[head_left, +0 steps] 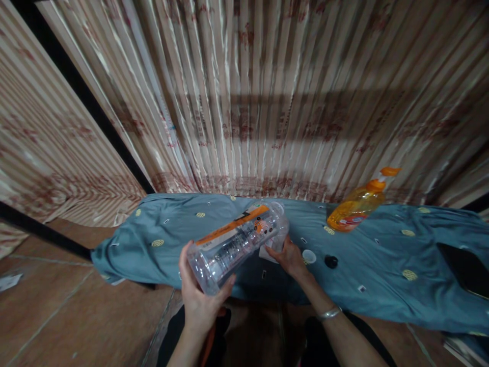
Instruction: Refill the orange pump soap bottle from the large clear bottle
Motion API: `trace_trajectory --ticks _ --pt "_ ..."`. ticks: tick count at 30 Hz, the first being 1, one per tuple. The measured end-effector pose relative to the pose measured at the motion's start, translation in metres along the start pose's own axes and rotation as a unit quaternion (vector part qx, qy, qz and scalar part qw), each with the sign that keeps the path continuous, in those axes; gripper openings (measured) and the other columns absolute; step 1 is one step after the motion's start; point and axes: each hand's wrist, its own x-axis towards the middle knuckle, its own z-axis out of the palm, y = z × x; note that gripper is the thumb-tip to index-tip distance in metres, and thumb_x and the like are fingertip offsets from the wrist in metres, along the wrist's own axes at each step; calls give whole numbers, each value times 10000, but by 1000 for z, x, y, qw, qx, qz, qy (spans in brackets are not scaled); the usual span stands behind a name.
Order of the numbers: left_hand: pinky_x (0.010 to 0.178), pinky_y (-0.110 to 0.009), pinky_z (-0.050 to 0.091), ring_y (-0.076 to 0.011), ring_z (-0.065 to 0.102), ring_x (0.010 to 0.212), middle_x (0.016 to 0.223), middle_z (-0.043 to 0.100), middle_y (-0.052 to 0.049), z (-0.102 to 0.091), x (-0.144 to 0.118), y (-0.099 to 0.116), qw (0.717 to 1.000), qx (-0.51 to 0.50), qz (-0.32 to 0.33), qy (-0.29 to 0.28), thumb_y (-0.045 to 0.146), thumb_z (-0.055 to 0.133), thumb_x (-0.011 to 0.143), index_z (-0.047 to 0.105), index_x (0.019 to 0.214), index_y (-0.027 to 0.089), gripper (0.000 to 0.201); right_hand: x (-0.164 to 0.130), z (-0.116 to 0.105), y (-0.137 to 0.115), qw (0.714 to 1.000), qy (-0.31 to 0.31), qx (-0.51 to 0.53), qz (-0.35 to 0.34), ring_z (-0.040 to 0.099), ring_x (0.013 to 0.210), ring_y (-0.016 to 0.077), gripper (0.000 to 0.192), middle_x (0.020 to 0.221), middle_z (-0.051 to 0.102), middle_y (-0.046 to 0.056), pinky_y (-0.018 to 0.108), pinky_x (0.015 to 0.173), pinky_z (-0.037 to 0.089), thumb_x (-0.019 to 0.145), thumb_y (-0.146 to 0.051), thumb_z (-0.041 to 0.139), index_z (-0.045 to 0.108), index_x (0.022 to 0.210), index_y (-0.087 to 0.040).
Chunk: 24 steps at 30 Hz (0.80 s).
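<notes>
Nearest the camera, the left hand is clamped around the base of a clear plastic bottle with an orange label, held tilted above the near edge of the tabletop, which is draped in blue cloth. At the bottle's far end, the right hand grips its mouth. Beside that hand lie a white cap and a black cap; farther right stands an orange soap bottle.

Both forearms are bare, with no sleeves in view. The right wrist wears a thin silver bracelet. The left hand and the right hand carry no gloves. Dark trousers cover the legs below.
</notes>
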Motion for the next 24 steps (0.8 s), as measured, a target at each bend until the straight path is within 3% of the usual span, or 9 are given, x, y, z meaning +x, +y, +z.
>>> trace_trajectory --ticks 10,15,20,24 --pt "1041 -495 586 -342 691 1208 1382 598 -134 -2 1 -4 1000 -1 2 -7 391 1017 542 463 1510 247 1125 -1 0 -1 1000 16 3 -18 810 1027 444 546 1073 839 209 538 869 656 806 -406 743 663 1279 -144" --pt "1022 -458 593 -326 695 1205 1389 598 -129 4 0 7 1000 4 20 -3 402 1005 568 463 1498 253 1087 -1 -4 -4 1000 1 7 -7 808 1041 441 570 1087 832 218 544 894 654 809 -411 740 655 1292 -120" --pt "1018 -440 583 -309 689 1183 1368 608 -122 14 -3 21 999 -11 7 48 525 977 594 485 1491 243 1061 0 -4 -4 1000 -2 0 -2 801 1058 457 604 1104 827 242 558 902 647 811 -404 735 638 1318 -91" --pt "1032 -461 581 -315 688 1188 1362 606 -122 15 -3 24 1000 -12 -3 26 509 993 568 470 1486 250 1088 0 -3 -3 1000 7 -8 -12 805 1040 456 569 1085 832 230 551 881 650 810 -399 740 645 1298 -123"
